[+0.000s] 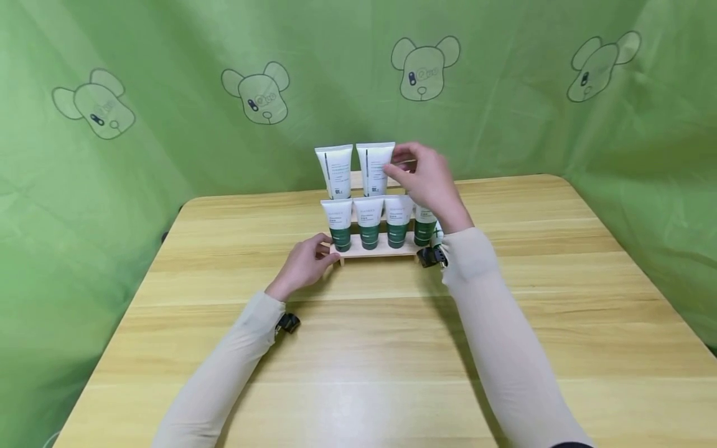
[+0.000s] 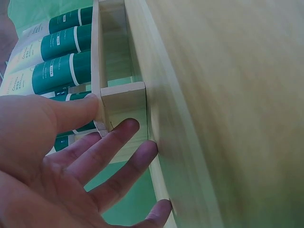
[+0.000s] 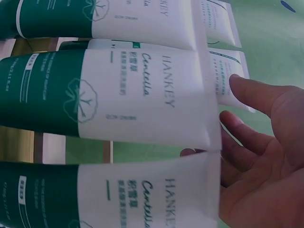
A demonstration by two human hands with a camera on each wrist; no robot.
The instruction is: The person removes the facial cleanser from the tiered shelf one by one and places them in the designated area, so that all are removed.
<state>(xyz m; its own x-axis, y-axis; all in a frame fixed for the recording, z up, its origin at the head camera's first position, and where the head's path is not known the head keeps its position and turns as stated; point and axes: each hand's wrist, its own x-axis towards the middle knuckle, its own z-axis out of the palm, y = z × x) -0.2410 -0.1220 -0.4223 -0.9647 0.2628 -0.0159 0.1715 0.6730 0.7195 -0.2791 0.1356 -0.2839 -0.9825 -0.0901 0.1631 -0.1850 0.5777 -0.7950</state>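
A stepped wooden rack (image 1: 376,252) holds white-and-green squeeze tubes. Several small tubes (image 1: 368,214) stand on its front step, caps down. On a higher step behind are two larger white tubes, a left one (image 1: 338,168) and a right one (image 1: 371,163). My left hand (image 1: 305,264) holds the rack's left end, thumb on the front board, other fingers by the end support (image 2: 124,90). My right hand (image 1: 428,177) is at the right edge of the right-hand large tube, the thumb over its front edge. Its fingers look loosely bent; contact with the tube is unclear.
The rack stands toward the back of a wood-grain table (image 1: 347,373). A green curtain (image 1: 336,37) with bear outlines hangs close behind. Another white tube (image 1: 437,234) with a green mark shows beside the right wrist, mostly hidden.
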